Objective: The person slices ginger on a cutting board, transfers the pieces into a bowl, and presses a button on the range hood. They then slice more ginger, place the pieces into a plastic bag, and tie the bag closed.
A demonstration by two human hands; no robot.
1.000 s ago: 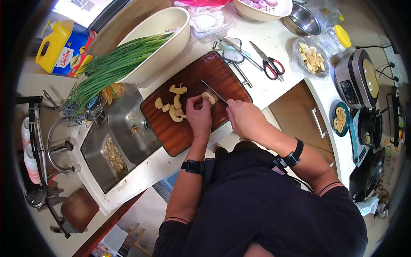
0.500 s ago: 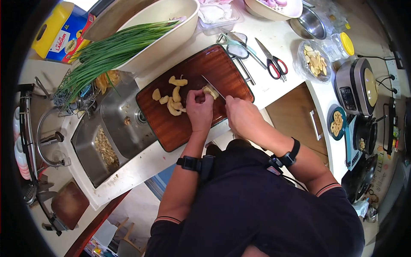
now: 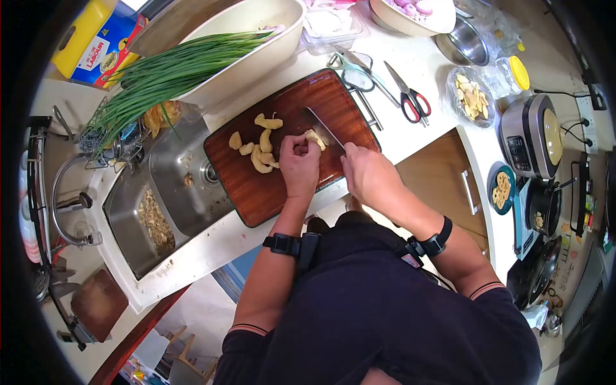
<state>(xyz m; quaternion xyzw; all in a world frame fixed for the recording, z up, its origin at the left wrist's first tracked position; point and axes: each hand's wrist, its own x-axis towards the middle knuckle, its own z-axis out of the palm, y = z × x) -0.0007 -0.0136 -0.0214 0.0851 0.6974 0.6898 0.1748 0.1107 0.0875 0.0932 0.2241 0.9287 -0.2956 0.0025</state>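
Note:
A reddish-brown cutting board lies at a slant over the counter's front edge and the sink's side. On it, my left hand pinches a pale peeled piece of ginger with curled fingers. My right hand is wrapped around the handle of a knife, whose blade slants up and left just right of that piece. The handle is mostly hidden in my grip. Several peeled pieces of ginger lie loose left of my left hand.
Left of the board is a double sink with scraps in it. Green onions hang over a cream basin. Scissors and a peeler lie behind the board. At right stand a bowl of pale slices and a cooker.
My right hand and the knife have shifted slightly to the right, widening the gap beside the held ginger. My left hand stays in place. The view has moved a little.

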